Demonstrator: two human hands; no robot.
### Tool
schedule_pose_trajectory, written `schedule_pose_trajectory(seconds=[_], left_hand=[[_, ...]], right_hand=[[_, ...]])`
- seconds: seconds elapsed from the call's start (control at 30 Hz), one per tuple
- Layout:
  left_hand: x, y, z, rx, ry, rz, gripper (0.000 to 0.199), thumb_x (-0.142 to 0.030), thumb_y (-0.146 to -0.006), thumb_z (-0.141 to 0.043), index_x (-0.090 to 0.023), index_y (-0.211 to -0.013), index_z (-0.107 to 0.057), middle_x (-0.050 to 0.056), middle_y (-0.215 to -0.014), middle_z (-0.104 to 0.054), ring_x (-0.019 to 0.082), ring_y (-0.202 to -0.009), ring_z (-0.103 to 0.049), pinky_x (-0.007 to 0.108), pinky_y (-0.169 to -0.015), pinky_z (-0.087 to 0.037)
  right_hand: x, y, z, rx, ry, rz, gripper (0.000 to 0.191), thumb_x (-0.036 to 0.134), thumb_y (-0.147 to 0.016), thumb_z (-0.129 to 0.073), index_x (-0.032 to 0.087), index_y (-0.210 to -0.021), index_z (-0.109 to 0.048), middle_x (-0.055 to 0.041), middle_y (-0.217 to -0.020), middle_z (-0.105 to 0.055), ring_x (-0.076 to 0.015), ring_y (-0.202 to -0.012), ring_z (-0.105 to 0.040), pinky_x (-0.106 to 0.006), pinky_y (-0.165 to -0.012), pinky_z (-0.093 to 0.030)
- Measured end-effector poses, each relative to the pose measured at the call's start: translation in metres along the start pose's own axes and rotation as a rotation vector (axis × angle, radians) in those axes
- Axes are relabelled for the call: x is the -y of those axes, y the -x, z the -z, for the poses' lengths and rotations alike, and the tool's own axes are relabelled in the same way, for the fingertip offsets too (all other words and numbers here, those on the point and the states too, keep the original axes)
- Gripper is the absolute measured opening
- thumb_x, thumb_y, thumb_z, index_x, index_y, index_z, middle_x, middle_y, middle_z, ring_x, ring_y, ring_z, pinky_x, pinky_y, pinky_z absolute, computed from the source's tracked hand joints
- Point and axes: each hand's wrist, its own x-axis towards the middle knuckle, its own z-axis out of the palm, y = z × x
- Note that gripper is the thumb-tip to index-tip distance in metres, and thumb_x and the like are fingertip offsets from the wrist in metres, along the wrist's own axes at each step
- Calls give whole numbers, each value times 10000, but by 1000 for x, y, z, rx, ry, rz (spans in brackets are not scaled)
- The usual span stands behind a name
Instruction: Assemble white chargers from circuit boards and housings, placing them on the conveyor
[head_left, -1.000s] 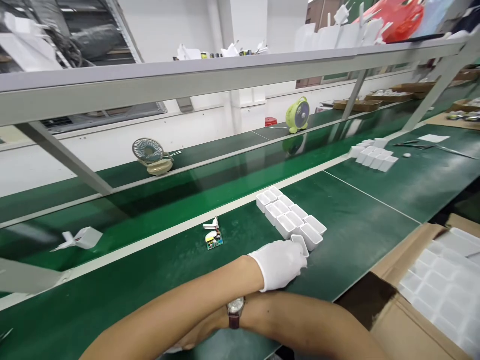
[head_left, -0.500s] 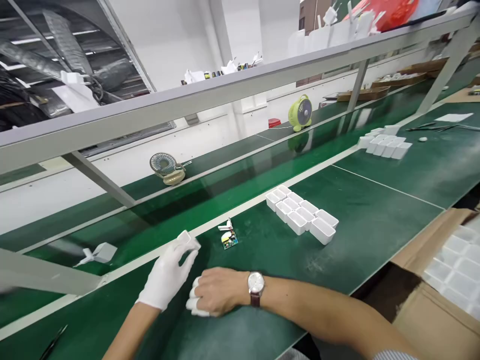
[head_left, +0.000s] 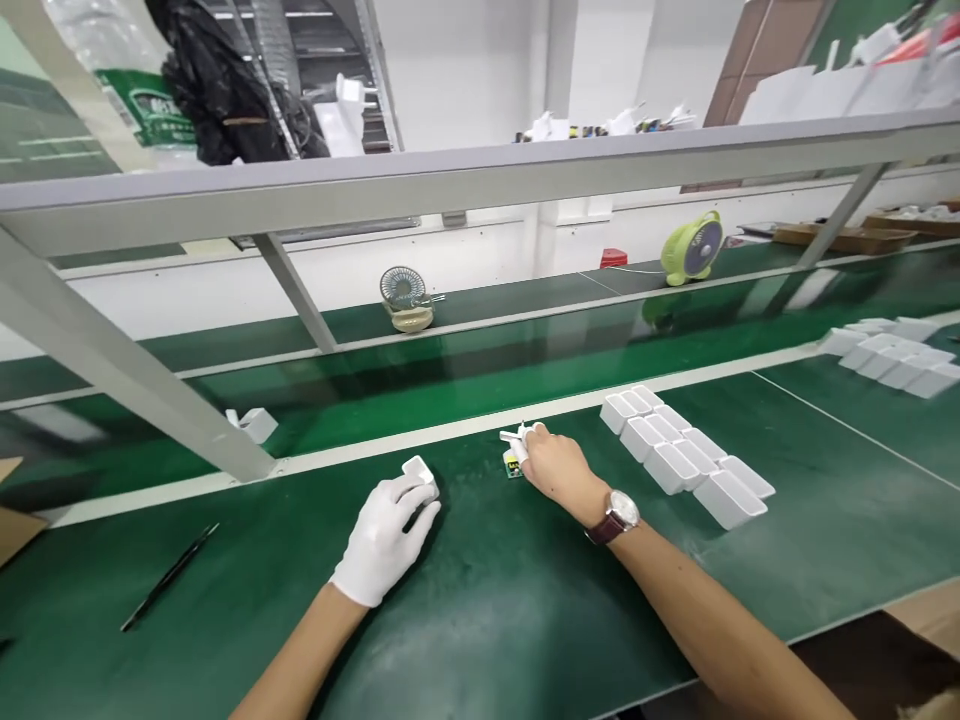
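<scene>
My left hand (head_left: 384, 535), in a white glove, holds a small white plastic shell (head_left: 419, 470) upright on the green mat (head_left: 525, 600). My right hand (head_left: 559, 470), with white finger cots and a wristwatch, grips a small circuit board with a white plug part (head_left: 514, 447) near the mat's far edge. To the right of that hand, several white shells (head_left: 686, 455) lie side by side in two rows.
A black pair of tweezers (head_left: 169, 575) lies at the left on the mat. A white plug part (head_left: 253, 424) sits on the belt beyond. More white shells (head_left: 889, 355) lie far right. Two small fans (head_left: 406, 298) (head_left: 694, 245) stand behind, under a grey shelf rail (head_left: 480, 180).
My left hand carried a white shell from the rows to the left and set it on the mat. My right hand reached forward and took hold of the circuit board. The view swung left.
</scene>
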Motion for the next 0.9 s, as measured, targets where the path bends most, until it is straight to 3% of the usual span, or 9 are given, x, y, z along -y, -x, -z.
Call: schedule_pose_trajectory(seconds=[0.17, 0.3, 0.37, 0.47, 0.53, 0.67, 0.77, 0.83, 0.9], left_hand=[[7, 4, -3, -146, -32, 201, 504, -358, -789, -762, -256, -1258, -612, 103, -1298, -631, 325, -1241, -566, 480, -1085, -449], [12, 5, -9, -22, 108, 489, 805, -438, -703, -819, -259, -1411, -480, 102, -1441, -534, 351, -1327, -512, 499, -1136, -420], [12, 5, -10, 54, 201, 569, 879, -450, -686, -826, -270, -1451, -433, 92, -1478, -503, 347, -1317, -529, 495, -1143, -416], [13, 7, -11, 91, 297, 596, 906, -424, -693, -819, -283, -1482, -398, 84, -1478, -510, 340, -1325, -528, 482, -1155, -403], [14, 8, -12, 91, 319, 605, 899, -402, -702, -809, -284, -1490, -392, 84, -1461, -529, 337, -1333, -524, 476, -1153, -406], [16, 12, -16, 90, 343, 639, 858, -349, -732, -778, -282, -1492, -384, 76, -1402, -574, 312, -1303, -554, 459, -1126, -438], [16, 12, -17, 79, 371, 656, 873, -330, -726, -785, -274, -1491, -370, 66, -1332, -608, 287, -1273, -574, 438, -1120, -448], [14, 11, -18, 57, 380, 653, 891, -323, -702, -806, -271, -1482, -380, 64, -1295, -613, 281, -1240, -593, 425, -1101, -466], [12, 10, -18, 32, 377, 641, 885, -317, -688, -816, -271, -1468, -401, 59, -1243, -622, 271, -1177, -623, 414, -1069, -489]], right_hand=[[10, 3, 0, 52, -4, -24, 291, 290, -1029, -399, 125, -966, -630, -153, -1003, -650, -241, -824, -700, -300, -676, -464], [16, 8, 3, 59, -25, 1, 321, 338, -1044, -372, 170, -957, -631, -108, -1024, -660, -222, -789, -687, -307, -649, -446], [15, 9, 4, 27, -75, 5, 334, 383, -1047, -368, 200, -989, -641, -70, -979, -676, -199, -728, -670, -306, -636, -447], [6, 9, 2, -135, -177, 65, 319, 411, -1025, -423, 208, -1106, -655, -68, -932, -696, -218, -792, -667, -340, -743, -489], [-2, 9, -2, -178, -206, 198, 359, 403, -1000, -480, 186, -1256, -606, -114, -1067, -698, -270, -1003, -655, -409, -919, -481], [-14, 11, -16, 5, -197, 424, 640, 267, -922, -546, 176, -1516, -327, -146, -1470, -492, -326, -1411, -395, -538, -1162, -308], [-14, 12, -24, 66, -209, 430, 643, 173, -913, -492, 144, -1525, -296, -157, -1359, -570, -310, -1348, -464, -525, -1125, -370], [-10, 12, -26, 57, -232, 408, 572, 220, -947, -504, 142, -1494, -355, -137, -1173, -654, -301, -1185, -576, -502, -1035, -454], [-5, 13, -26, 38, -262, 387, 573, 323, -946, -586, 156, -1465, -407, -120, -1111, -673, -296, -1092, -609, -489, -979, -493]])
